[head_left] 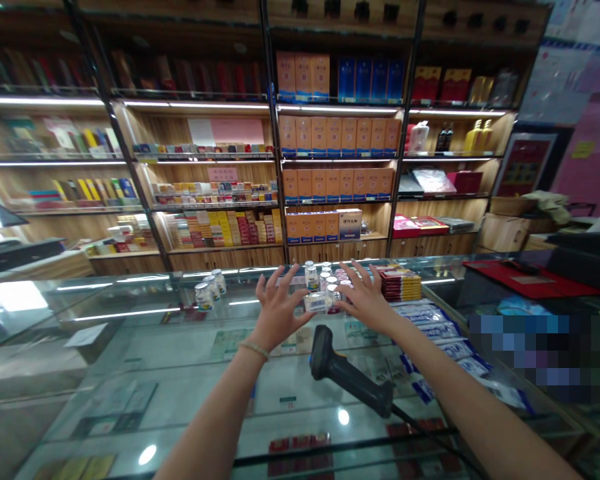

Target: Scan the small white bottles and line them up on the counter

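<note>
Both my hands reach over the glass counter toward a group of small clear bottles. My left hand, with a band on its wrist, has its fingers spread and its thumb beside a bottle lying on its side. My right hand is spread too, its thumb and fingers around the right side of the group, next to an upright bottle. Another bottle stands behind, between the hands. Nearer to me a dark handheld scanner lies on the glass, its cable running right.
Three small bottles stand at the left. Right of my hands are stacked red and yellow packs and a row of blue-white packets. A red mat lies farther right. Behind the counter rise shelves of boxes.
</note>
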Demonstrator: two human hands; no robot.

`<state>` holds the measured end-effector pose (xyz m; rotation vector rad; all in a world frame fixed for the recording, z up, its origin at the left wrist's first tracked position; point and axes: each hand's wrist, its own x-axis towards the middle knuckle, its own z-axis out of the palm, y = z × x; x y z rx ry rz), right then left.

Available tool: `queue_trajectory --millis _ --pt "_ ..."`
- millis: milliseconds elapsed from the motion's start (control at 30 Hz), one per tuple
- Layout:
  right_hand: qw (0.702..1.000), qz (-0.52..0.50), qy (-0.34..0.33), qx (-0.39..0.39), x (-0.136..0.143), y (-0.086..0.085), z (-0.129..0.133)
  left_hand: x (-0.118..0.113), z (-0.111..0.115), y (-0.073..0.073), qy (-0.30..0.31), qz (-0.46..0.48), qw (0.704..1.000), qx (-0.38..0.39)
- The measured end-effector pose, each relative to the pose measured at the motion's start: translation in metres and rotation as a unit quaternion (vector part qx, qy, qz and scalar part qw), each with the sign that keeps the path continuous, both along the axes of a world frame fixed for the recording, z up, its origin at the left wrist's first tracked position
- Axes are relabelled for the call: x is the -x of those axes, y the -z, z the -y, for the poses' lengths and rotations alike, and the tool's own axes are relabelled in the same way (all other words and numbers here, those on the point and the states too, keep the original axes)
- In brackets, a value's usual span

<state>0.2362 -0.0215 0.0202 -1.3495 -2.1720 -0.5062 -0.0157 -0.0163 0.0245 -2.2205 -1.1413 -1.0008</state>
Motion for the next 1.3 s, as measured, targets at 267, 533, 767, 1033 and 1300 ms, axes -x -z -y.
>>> queue_trajectory --millis 267,533,767,1033,1300 --pt "0.998 0.04 0.055 0.006 0.01 -0.017 0.019 0.003 -0.004 0.006 0.0 0.034 0.999 -0.039" --pt "0.994 0.049 0.07 0.07 0.032 0.003 0.097 0.006 -0.012 0.015 0.007 0.056 0.995 -0.076" --pt "0.982 0.002 0.102 0.162 0.047 0.019 0.125 0.006 -0.013 0.016 0.009 0.053 0.996 -0.068" --pt "0.982 -0.014 0.132 0.136 0.064 0.032 0.125 0.007 -0.015 0.02 0.008 0.051 0.997 -0.063" --pt "0.986 -0.032 0.116 0.115 0.068 0.037 0.123 0.007 -0.014 0.02 0.005 0.053 0.997 -0.063"
